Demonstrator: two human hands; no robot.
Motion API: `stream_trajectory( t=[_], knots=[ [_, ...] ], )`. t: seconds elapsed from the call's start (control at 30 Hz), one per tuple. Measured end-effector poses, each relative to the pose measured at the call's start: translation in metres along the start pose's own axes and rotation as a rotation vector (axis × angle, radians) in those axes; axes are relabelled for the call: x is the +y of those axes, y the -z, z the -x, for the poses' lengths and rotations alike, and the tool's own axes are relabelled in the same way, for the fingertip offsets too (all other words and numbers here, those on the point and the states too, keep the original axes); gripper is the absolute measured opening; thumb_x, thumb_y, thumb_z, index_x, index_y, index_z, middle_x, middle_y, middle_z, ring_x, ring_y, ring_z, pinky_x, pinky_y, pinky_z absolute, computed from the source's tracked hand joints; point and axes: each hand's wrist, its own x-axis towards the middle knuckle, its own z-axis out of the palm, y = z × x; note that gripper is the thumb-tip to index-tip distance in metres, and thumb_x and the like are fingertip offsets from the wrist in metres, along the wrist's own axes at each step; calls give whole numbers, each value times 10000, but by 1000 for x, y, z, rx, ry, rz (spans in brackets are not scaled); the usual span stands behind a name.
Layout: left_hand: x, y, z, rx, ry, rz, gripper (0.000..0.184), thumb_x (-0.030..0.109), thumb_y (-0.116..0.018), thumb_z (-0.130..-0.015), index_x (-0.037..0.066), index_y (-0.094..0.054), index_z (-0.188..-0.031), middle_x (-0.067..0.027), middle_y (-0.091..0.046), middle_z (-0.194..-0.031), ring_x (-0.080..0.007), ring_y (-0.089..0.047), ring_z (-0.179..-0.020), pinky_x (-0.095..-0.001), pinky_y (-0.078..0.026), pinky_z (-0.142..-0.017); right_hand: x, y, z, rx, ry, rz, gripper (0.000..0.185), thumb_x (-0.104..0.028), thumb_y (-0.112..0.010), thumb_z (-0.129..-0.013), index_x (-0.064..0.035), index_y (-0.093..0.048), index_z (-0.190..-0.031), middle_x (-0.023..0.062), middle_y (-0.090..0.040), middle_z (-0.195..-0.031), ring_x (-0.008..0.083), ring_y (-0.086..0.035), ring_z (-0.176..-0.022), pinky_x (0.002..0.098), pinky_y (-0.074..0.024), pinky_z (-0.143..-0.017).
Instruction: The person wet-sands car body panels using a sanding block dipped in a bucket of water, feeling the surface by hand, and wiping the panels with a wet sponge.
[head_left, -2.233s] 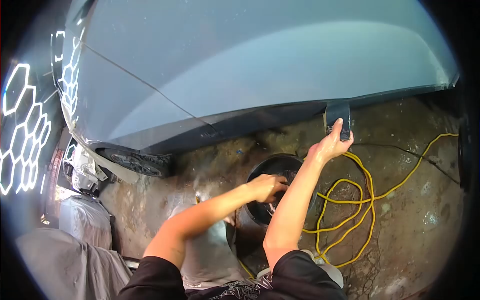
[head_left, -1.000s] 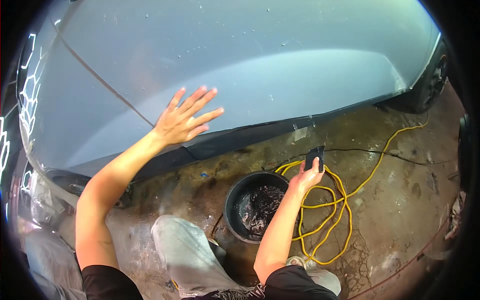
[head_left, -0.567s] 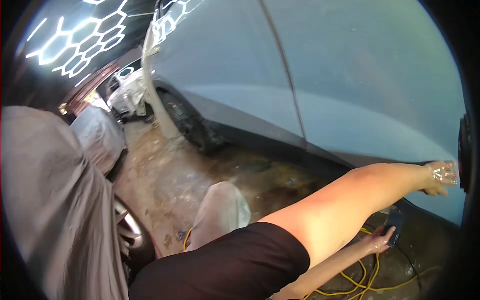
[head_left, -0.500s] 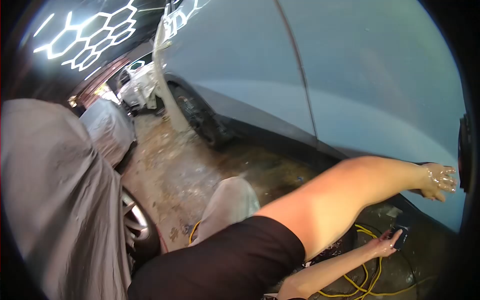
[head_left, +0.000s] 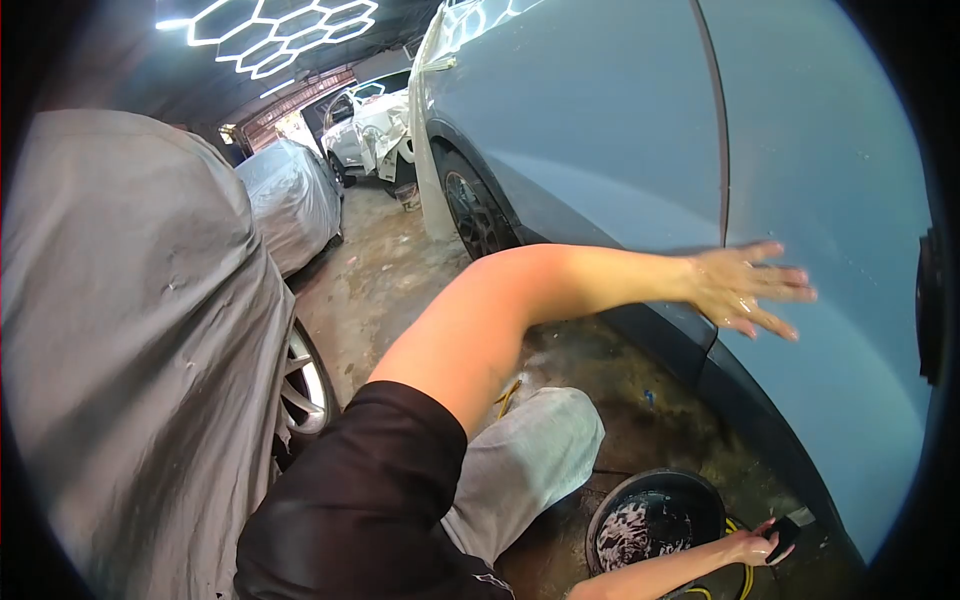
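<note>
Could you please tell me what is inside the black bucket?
The black bucket holds dark liquid with pale patches; its bottom is hidden, and the right forearm covers some rim.

Hexagonal ceiling lights [head_left: 282, 38], sheeted vehicles [head_left: 130, 250] and a seemingly film-draped white car [head_left: 345, 142] show a car workshop.

Head camera looks forward, down along the car [head_left: 600, 130]

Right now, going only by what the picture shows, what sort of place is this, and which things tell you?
Probably an auto body or detailing workshop: a blue-gray car stands beside a cloth-covered car, hexagonal ceiling lights glow overhead, and a black tub of liquid sits on the stained floor.
</note>
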Motion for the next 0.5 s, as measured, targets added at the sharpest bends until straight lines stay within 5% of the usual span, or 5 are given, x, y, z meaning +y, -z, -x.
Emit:
stream_trajectory(
  t=[0.13,0.23,0.3,0.4,0.5],
  knots=[
    [34,-9,-79,180,-153,-36,560,514,-521,-944,445,-380,-1482,-8,-230,-1635,-270,-198,-1508,-602,-159,-1192,-3,-7,29,-139,-59,99,406,66,-582,-775,10,-634,-1174,221,-584,-1187,351,-607,-1008,379,-611,-682],
    [76,-37,-172,343,-396,162,409,414,-594,-919,317,-604,-1315,-40,-394,-1556,-315,-334,-1449,-559,-202,-1207,-17,-18,85,-177,-92,101,304,-143,-581,-921,-27,-632,-1198,126,-594,-1197,261,-586,-960,408,-558,-744],
    [85,-32,-216,416,-323,234,389,391,-636,-883,294,-643,-1260,-58,-412,-1543,-326,-343,-1444,-519,-218,-1214,-22,-18,117,-147,-194,31,343,-276,-576,-957,-76,-564,-1236,87,-565,-1213,236,-570,-868,365,-544,-747],
    [34,-2,-256,429,-329,226,474,358,-681,-850,256,-608,-1307,-60,-416,-1535,-324,-359,-1433,-517,-333,-1157,9,4,138,102,-460,-31,293,-305,-564,-980,-96,-624,-1177,49,-616,-1114,195,-589,-907,373,-565,-740],
    [-24,-10,-304,492,-401,739,501,324,-655,-878,249,-565,-1365,-46,-334,-1589,-260,-337,-1451,-521,-363,-1122,22,14,145,133,-471,-157,303,-335,-547,-1001,-102,-620,-1181,52,-644,-1105,197,-624,-959,393,-566,-788]
  ],
)
